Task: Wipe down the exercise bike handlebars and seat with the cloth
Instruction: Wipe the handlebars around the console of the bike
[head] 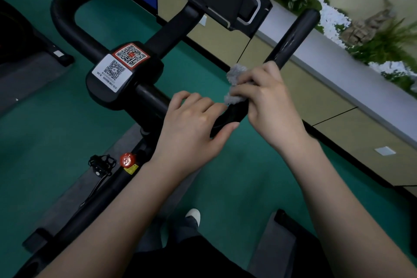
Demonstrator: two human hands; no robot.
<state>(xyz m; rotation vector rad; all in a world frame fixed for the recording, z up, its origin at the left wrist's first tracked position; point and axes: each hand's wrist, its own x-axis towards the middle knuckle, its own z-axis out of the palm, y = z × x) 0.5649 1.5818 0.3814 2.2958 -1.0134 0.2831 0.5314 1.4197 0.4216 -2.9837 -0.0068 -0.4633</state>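
Head view: at the left, the black padded tubular handlebar carries a black block with two QR-code stickers. Your left grip holds the bar's bend, I think to steady it. Your right grip clenches the grey fluffy cloth around the right horn. Handlebar wiping seems in hand; next, slide the cloth toward the tip. The seat is not visible.

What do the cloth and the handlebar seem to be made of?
The cloth looks like grey microfibre or terry: fuzzy, matted pile. The handlebar looks like black rubber or plastic coating, smooth with slight sheen and light streaks; its core is hidden.
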